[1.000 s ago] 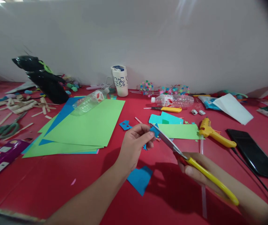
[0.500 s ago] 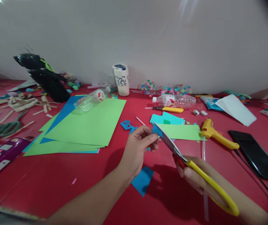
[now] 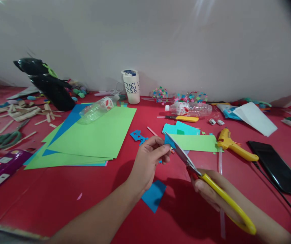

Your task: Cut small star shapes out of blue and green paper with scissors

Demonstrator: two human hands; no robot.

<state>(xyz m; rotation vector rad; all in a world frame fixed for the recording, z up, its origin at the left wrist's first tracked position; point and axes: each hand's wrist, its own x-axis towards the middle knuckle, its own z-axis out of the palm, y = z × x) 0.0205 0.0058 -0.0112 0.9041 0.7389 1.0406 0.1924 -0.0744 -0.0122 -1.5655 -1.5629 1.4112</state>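
My left hand [image 3: 146,162] pinches a small blue paper piece [image 3: 169,141] between thumb and fingertips above the red table [image 3: 59,200]. My right hand [image 3: 211,189] grips yellow-handled scissors [image 3: 206,181], whose blades reach up-left and close on the blue piece. A larger blue paper scrap [image 3: 153,195] lies on the table right under my left wrist. Cut blue offcuts [image 3: 137,136] lie just beyond my left hand.
Green and blue paper sheets [image 3: 94,135] with a clear bottle [image 3: 97,109] lie left; a white cup [image 3: 131,86], a second bottle [image 3: 189,108], a yellow cutter [image 3: 186,119], a yellow glue gun [image 3: 233,144], a black phone [image 3: 274,167], green scissors [image 3: 0,140], wooden sticks [image 3: 20,113] surround.
Both hands stay nearly in place. The scissors' blades have shifted slightly along the blue piece, and the view has drifted a little.
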